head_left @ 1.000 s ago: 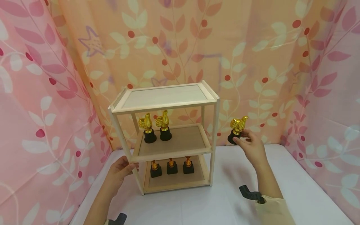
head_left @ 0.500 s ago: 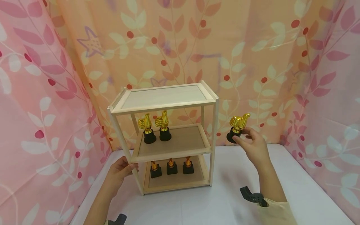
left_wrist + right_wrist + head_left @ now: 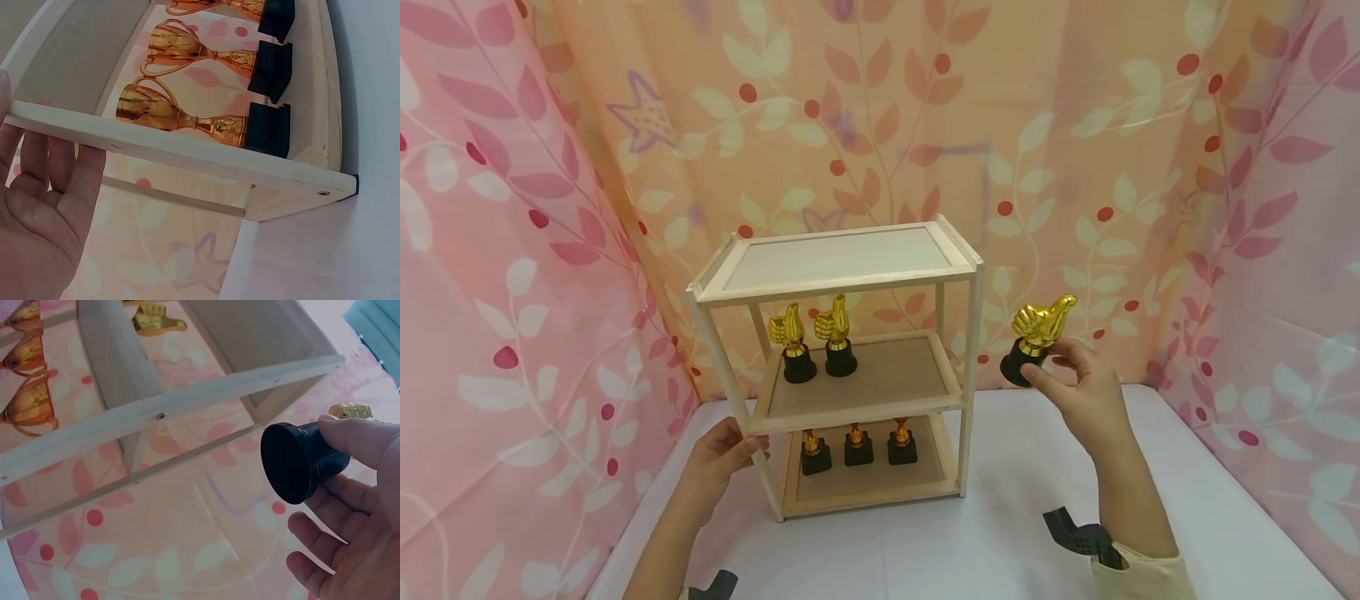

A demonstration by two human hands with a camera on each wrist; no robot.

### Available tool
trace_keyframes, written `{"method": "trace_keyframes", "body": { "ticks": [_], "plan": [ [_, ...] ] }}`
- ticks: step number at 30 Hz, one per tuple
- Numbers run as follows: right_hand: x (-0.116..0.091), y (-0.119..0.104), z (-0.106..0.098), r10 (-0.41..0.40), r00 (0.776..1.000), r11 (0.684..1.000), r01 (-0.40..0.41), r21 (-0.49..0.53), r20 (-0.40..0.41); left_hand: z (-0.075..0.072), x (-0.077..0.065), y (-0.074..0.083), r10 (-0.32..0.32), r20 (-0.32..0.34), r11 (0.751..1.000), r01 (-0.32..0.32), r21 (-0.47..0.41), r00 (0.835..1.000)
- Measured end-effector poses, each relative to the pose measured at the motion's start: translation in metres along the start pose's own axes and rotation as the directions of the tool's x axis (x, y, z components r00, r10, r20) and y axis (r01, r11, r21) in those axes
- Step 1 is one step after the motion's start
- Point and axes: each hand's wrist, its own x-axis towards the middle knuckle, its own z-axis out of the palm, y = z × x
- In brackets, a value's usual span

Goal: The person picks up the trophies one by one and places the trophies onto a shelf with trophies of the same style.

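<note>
A three-tier wooden shelf rack [image 3: 842,257] stands on the white cloth. The left hand [image 3: 718,458] grips its front left post, fingers behind the wood. To the right of the rack, the right hand [image 3: 1088,400] pinches a gold thumbs-up trophy [image 3: 1037,327] by its black base, holding it in the air tilted to the right. The underside of that base [image 3: 286,464] faces the right wrist camera. Two matching thumbs-up trophies, one at the left [image 3: 799,363] and its neighbour [image 3: 841,358], stand on the middle shelf. Three gold cup trophies [image 3: 858,448] stand in a row on the bottom shelf.
White cloth [image 3: 1000,533] covers the table under the rack. A floral curtain [image 3: 880,108] hangs behind, with pink floral curtains [image 3: 512,292] along the sides. Each wrist wears a black mount, such as the right one [image 3: 1078,533].
The right hand has shifted slightly right, its wrist dropping lower. The trophy in it leans further right and looks a little larger. The left hand and the rack have stayed put.
</note>
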Motion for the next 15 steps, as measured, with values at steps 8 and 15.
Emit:
{"method": "trace_keyframes", "body": {
  "ticks": [8,15],
  "plan": [
    [-0.010,-0.016,0.000,-0.037,0.999,0.999,0.036,0.029,0.018,-0.002,0.000,-0.002,0.014,0.013,1.000,-0.014,-0.004,1.000],
    [-0.018,-0.028,0.002,-0.100,0.995,0.990,0.097,0.101,0.029,-0.002,0.000,-0.002,0.015,0.017,1.000,-0.015,-0.006,1.000]
  ]
}}
